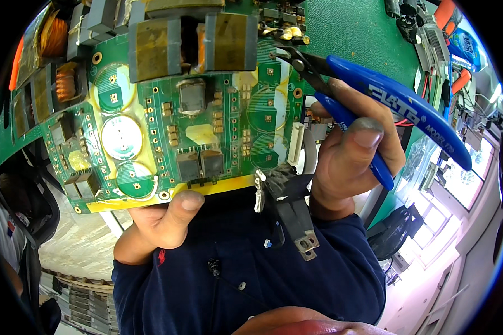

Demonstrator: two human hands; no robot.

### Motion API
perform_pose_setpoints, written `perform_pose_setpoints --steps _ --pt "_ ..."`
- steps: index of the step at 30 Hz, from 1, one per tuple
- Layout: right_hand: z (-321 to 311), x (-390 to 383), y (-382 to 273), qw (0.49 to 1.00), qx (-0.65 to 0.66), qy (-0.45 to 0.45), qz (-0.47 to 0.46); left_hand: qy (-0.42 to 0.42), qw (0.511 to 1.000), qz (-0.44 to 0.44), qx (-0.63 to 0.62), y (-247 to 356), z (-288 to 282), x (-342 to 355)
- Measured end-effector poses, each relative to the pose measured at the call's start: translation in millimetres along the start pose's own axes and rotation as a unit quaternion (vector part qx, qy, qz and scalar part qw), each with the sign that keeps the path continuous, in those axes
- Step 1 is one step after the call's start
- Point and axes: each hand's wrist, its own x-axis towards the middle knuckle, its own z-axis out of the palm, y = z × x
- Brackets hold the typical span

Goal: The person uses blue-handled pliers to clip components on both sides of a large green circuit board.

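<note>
A large green circuit board (240, 123) is tilted up before my chest, with a yellow strip along its lower edge. My left hand (170, 220) grips that edge, thumb in front and the other fingers hidden behind. In my right hand (360, 148) is a pair of blue-handled wire cutters (408, 109). Their jaws are at the board's upper right, beside the round pads; whether they touch it I cannot tell. Big wrapped transformers (226, 42) stand on the board's upper part. A black lead with a metal lug (306, 243) hangs at its lower right corner.
The green work mat (346, 28) lies beyond the board. Tools and parts, with orange handles (461, 81) and a blue packet (465, 49), crowd its right side. A black chair (25, 195) stands at the left, near another person's sleeve (5, 223). Black bags (395, 231) are at the right.
</note>
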Motion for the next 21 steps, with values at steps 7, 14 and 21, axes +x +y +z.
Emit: perform_pose_setpoints --steps 7,14,21 --pt "1.8 3.4 -7.2 1.000 -0.006 -0.002 -0.006 -0.066 0.997 0.002 0.030 1.1 -18.3 -4.1" --pt "3.5 4.0 -8.8 1.000 0.006 0.009 -0.007 -0.002 1.000 0.008 0.008 8.8 -5.4 -0.7" --pt "4.7 5.3 -7.8 0.999 -0.016 0.010 -0.047 -0.007 1.000 0.019 -0.005 9.7 -2.8 1.9"
